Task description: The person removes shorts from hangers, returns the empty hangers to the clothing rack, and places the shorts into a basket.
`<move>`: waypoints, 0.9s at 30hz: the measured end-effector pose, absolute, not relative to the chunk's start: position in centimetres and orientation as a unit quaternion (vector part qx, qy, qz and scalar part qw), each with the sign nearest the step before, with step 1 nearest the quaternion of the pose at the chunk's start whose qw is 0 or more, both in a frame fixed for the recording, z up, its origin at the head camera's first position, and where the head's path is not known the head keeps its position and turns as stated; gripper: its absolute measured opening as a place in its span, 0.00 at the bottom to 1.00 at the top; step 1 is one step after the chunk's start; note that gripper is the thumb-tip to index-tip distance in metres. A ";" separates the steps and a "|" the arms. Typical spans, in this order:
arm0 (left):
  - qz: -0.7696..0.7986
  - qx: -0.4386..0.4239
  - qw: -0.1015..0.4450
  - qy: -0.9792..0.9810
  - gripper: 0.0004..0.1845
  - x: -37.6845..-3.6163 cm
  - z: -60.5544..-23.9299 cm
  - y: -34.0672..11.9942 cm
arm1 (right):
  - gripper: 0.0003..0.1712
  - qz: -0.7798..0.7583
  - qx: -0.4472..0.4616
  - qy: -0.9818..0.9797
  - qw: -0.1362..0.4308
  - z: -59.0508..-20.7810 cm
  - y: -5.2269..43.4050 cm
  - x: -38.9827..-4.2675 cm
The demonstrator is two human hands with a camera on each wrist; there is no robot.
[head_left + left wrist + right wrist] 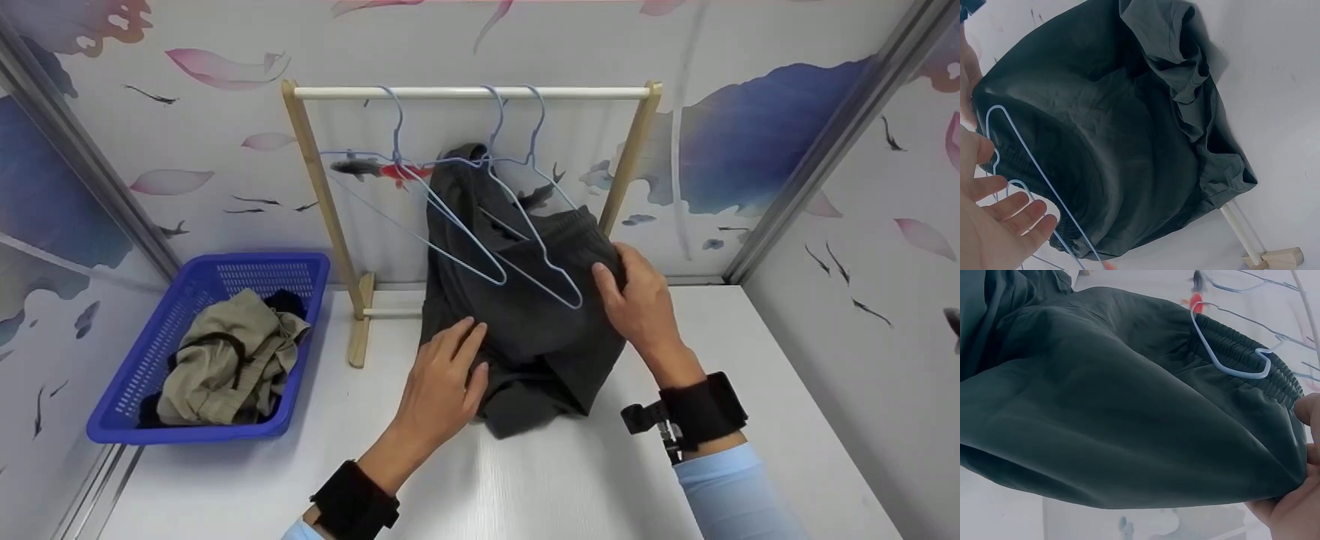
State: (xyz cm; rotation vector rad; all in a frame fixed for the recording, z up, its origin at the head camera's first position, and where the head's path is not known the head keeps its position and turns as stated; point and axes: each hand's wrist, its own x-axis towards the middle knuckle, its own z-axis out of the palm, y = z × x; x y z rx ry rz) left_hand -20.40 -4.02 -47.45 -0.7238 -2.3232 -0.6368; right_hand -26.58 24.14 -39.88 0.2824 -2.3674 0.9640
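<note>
Dark grey trousers (517,315) of soft, creased woven cloth with a gathered elastic waistband hang in front of a wooden rack (330,217) with a white crossbar, their lower folds slumped on the smooth white table (562,480) at the rack's foot. Thin pale-blue wire hangers (487,225) dangle from the crossbar, lying against the cloth. The left hand (442,382) rests flat on the lower front of the trousers, fingers (465,337) straight and slightly spread. The right hand (637,300) pinches the waistband edge nearest the rack's right post, thumb and fingers closed on the cloth. Left of the rack, a blue perforated plastic basket (150,360) holds crumpled khaki clothing (225,360).
</note>
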 end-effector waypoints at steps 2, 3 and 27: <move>-0.242 -0.274 0.306 -0.879 0.24 -20.4 -47.4 -3.9 | 0.22 0.361 0.098 -0.888 0.269 -39.8 24.2 -26.7; -0.243 -0.274 0.305 -0.879 0.24 -20.4 -47.4 -3.9 | 0.22 0.362 0.094 -0.890 0.263 -39.7 24.1 -26.8; -0.283 -0.251 0.278 -0.883 0.24 -20.6 -47.9 -2.4 | 0.12 0.354 0.104 -0.851 0.374 -40.0 24.7 -27.3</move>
